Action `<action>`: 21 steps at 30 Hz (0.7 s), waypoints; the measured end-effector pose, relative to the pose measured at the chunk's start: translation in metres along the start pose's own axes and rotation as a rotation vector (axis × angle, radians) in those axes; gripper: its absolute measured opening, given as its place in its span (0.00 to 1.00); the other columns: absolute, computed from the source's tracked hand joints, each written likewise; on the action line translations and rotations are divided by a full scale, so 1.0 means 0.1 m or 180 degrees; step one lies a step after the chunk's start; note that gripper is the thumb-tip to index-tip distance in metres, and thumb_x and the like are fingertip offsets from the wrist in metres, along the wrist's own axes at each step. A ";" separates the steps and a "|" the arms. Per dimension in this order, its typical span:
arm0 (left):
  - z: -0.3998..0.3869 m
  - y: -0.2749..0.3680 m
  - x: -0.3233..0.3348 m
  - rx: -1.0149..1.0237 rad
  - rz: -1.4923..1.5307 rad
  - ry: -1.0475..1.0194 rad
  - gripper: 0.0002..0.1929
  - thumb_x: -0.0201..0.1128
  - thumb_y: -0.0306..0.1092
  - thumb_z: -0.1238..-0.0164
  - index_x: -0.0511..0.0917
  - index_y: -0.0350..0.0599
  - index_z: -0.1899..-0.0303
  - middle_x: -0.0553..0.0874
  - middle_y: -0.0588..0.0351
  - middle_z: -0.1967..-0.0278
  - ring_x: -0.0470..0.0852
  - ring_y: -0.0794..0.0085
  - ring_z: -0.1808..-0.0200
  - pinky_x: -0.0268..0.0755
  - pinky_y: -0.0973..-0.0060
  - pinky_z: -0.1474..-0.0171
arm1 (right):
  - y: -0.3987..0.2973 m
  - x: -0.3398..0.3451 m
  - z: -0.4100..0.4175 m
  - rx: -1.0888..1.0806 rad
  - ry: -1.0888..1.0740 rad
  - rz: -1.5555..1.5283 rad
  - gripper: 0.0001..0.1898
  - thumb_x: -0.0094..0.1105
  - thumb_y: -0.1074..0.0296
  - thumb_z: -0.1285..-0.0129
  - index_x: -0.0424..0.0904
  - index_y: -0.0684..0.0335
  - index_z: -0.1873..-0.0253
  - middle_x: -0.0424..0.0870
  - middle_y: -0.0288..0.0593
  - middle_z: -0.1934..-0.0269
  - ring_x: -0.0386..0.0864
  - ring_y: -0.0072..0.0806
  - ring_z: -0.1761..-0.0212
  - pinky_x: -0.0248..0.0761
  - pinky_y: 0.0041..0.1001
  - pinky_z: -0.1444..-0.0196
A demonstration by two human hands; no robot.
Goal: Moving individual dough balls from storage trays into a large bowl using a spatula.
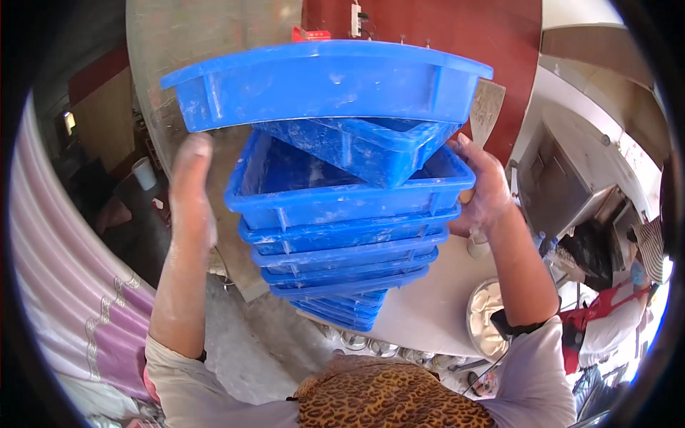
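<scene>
A tall stack of blue plastic trays [348, 198], dusted with white powder, stands before me. On top lies a wide blue tray [326, 88], above another blue tray [369, 147] that sits askew across the one beneath. My left hand [192, 182], seen edge-on and whitened with powder, is upright left of the stack. Its tip is just under the top tray's lower left corner, with nothing visible in it. My right hand [487, 184] is at the stack's right side, thumb raised by a tray rim. Its other fingers are partly hidden, so its grip is unclear.
The stack stands at a pale table [428, 289]. A round container of cream-coloured pieces [487, 321] sits below my right forearm. A flat paddle-like blade [487, 109] shows behind the trays. At right is a person in a red apron [599, 310]; a pink curtain [69, 278] hangs at left.
</scene>
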State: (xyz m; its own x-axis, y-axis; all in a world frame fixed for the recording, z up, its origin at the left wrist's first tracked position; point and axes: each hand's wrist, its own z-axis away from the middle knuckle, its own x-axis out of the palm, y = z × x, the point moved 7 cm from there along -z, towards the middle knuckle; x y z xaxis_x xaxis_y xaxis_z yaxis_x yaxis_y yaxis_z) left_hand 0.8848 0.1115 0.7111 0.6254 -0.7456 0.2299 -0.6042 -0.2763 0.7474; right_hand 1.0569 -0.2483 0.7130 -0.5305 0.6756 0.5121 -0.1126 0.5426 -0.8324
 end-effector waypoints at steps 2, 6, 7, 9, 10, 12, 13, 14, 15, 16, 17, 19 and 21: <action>0.07 -0.21 0.04 -0.0836 0.0359 -0.0185 0.26 0.61 0.47 0.24 0.76 0.36 0.35 0.82 0.49 0.40 0.79 0.63 0.37 0.69 0.64 0.32 | -0.03 0.14 -0.07 -0.0063 0.0451 0.0004 0.22 0.61 0.59 0.28 0.77 0.74 0.40 0.86 0.45 0.62 0.85 0.28 0.67 0.80 0.28 0.66; -0.09 -0.16 0.48 -0.1356 0.0844 -0.1448 0.23 0.67 0.42 0.33 0.81 0.36 0.43 0.87 0.51 0.50 0.85 0.65 0.47 0.73 0.65 0.39 | -0.24 -0.34 -0.34 -0.0208 -0.0263 0.0780 0.19 0.60 0.66 0.31 0.80 0.74 0.43 0.88 0.44 0.63 0.82 0.22 0.75 0.71 0.18 0.78; -0.20 -0.12 0.45 -0.1280 0.0987 -0.1378 0.21 0.70 0.39 0.36 0.84 0.37 0.46 0.89 0.54 0.53 0.85 0.67 0.49 0.72 0.66 0.40 | -0.24 -0.26 -0.33 -0.0189 -0.0231 0.0806 0.19 0.60 0.66 0.31 0.80 0.74 0.43 0.88 0.44 0.63 0.82 0.22 0.75 0.71 0.18 0.78; -0.31 0.01 0.55 -0.1252 0.1167 -0.1415 0.22 0.70 0.40 0.37 0.83 0.36 0.46 0.88 0.52 0.52 0.85 0.67 0.48 0.73 0.65 0.40 | -0.37 -0.13 -0.26 -0.0717 -0.0051 0.1125 0.20 0.60 0.65 0.32 0.80 0.74 0.42 0.89 0.48 0.58 0.87 0.27 0.67 0.79 0.22 0.67; -0.35 0.07 0.62 -0.1166 0.1333 -0.1400 0.21 0.70 0.39 0.36 0.83 0.36 0.46 0.88 0.52 0.53 0.85 0.67 0.48 0.74 0.66 0.41 | -0.41 -0.12 -0.21 -0.0709 0.0018 0.1162 0.20 0.60 0.65 0.32 0.80 0.74 0.42 0.89 0.48 0.58 0.87 0.27 0.67 0.79 0.22 0.67; -0.41 0.24 0.69 -0.1113 0.1526 -0.1425 0.21 0.70 0.39 0.36 0.83 0.36 0.46 0.88 0.53 0.54 0.85 0.68 0.48 0.75 0.66 0.41 | -0.55 -0.01 -0.08 -0.0739 -0.0307 0.0887 0.21 0.58 0.64 0.30 0.78 0.74 0.40 0.87 0.54 0.49 0.86 0.36 0.51 0.79 0.33 0.47; -0.43 0.36 0.74 -0.1012 0.1620 -0.1554 0.20 0.70 0.39 0.35 0.83 0.36 0.46 0.88 0.53 0.53 0.85 0.68 0.47 0.76 0.66 0.41 | -0.63 0.05 0.03 -0.0775 -0.0462 0.0759 0.21 0.57 0.63 0.29 0.78 0.74 0.38 0.86 0.57 0.44 0.86 0.41 0.44 0.79 0.38 0.37; -0.42 0.45 0.80 -0.0904 0.1717 -0.1689 0.20 0.69 0.39 0.34 0.83 0.36 0.46 0.88 0.53 0.53 0.85 0.68 0.47 0.76 0.67 0.41 | -0.72 0.00 0.19 -0.0936 -0.0034 0.0587 0.24 0.56 0.58 0.27 0.76 0.74 0.37 0.86 0.57 0.44 0.86 0.44 0.44 0.79 0.42 0.37; -0.38 0.50 0.84 -0.0898 0.1746 -0.1740 0.20 0.69 0.39 0.34 0.83 0.36 0.46 0.88 0.53 0.53 0.85 0.68 0.47 0.76 0.67 0.41 | -0.79 -0.02 0.34 -0.0979 0.0003 0.0601 0.24 0.56 0.58 0.27 0.76 0.74 0.37 0.86 0.57 0.44 0.86 0.44 0.44 0.79 0.42 0.37; -0.32 0.59 0.90 -0.0852 0.1795 -0.1871 0.20 0.69 0.38 0.34 0.83 0.36 0.46 0.88 0.52 0.51 0.85 0.68 0.47 0.76 0.68 0.41 | -0.90 -0.03 0.53 -0.1057 -0.0166 0.0492 0.25 0.55 0.56 0.26 0.76 0.73 0.37 0.85 0.58 0.44 0.86 0.45 0.44 0.79 0.44 0.37; -0.25 0.70 0.99 -0.0797 0.1850 -0.2020 0.19 0.69 0.38 0.34 0.83 0.35 0.46 0.87 0.52 0.49 0.85 0.68 0.47 0.77 0.68 0.42 | -1.02 -0.02 0.76 -0.1154 -0.0329 0.0390 0.25 0.54 0.54 0.25 0.76 0.72 0.36 0.85 0.59 0.44 0.85 0.46 0.43 0.78 0.47 0.36; 0.04 0.80 1.25 -0.0832 0.1890 -0.2314 0.20 0.69 0.37 0.34 0.83 0.34 0.45 0.87 0.50 0.47 0.85 0.68 0.46 0.76 0.69 0.41 | -1.17 -0.12 1.32 -0.1271 -0.0198 0.0415 0.25 0.53 0.51 0.25 0.76 0.68 0.37 0.85 0.56 0.44 0.84 0.46 0.42 0.78 0.48 0.36; 0.48 0.84 1.47 -0.0838 0.2045 -0.2796 0.21 0.69 0.36 0.34 0.82 0.32 0.44 0.86 0.49 0.45 0.85 0.68 0.45 0.76 0.69 0.40 | -1.31 -0.46 2.06 -0.1614 0.0347 0.0128 0.26 0.53 0.46 0.24 0.76 0.64 0.37 0.85 0.53 0.44 0.84 0.44 0.43 0.78 0.47 0.37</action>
State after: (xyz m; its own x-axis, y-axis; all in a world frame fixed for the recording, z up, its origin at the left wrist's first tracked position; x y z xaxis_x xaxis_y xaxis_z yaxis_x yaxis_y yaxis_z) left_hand 0.9019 -0.0503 0.7774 -0.3936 -0.9018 0.1786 -0.5011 0.3733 0.7807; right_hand 0.9232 -0.4530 0.7550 -0.4322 0.7343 0.5234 0.3416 0.6705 -0.6586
